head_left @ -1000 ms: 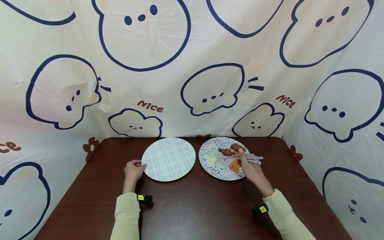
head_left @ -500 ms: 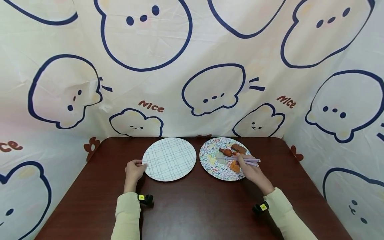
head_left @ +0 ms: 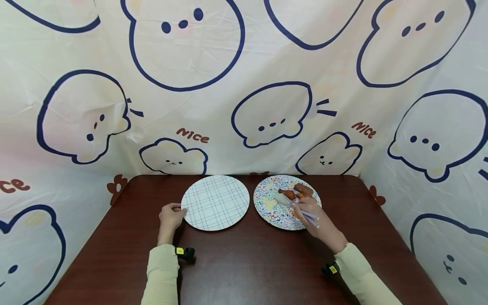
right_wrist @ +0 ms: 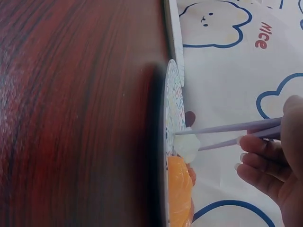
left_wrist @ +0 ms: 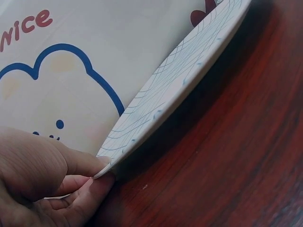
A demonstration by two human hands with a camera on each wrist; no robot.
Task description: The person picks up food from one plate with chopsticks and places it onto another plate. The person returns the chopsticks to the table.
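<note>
At the left, a white plate with a blue-green check pattern (head_left: 215, 203) has its near-left rim pinched by my left hand (head_left: 170, 221); the left wrist view shows thumb above and fingers below. My right hand (head_left: 322, 221) holds lilac chopsticks (right_wrist: 227, 127) over a multicoloured speckled plate (head_left: 267, 217). Their tips are at a pale, translucent white piece (right_wrist: 188, 145), one on either side in the right wrist view; whether they grip it I cannot tell. An orange piece (right_wrist: 179, 187) lies beside it. Farther back are a drumstick (head_left: 286, 193) and a brown piece (head_left: 303, 189).
Both plates stand side by side near the far edge of a dark wood table (head_left: 236, 267), with a narrow gap between them. Behind rises a pale cloth wall (head_left: 217, 110) with blue cartoon outlines. Each wrist wears a small black camera (head_left: 185, 254).
My right hand has turned, so the chopsticks' back ends swing from pointing right to pointing down and right, toward me. The left hand keeps its pinch on the checked plate.
</note>
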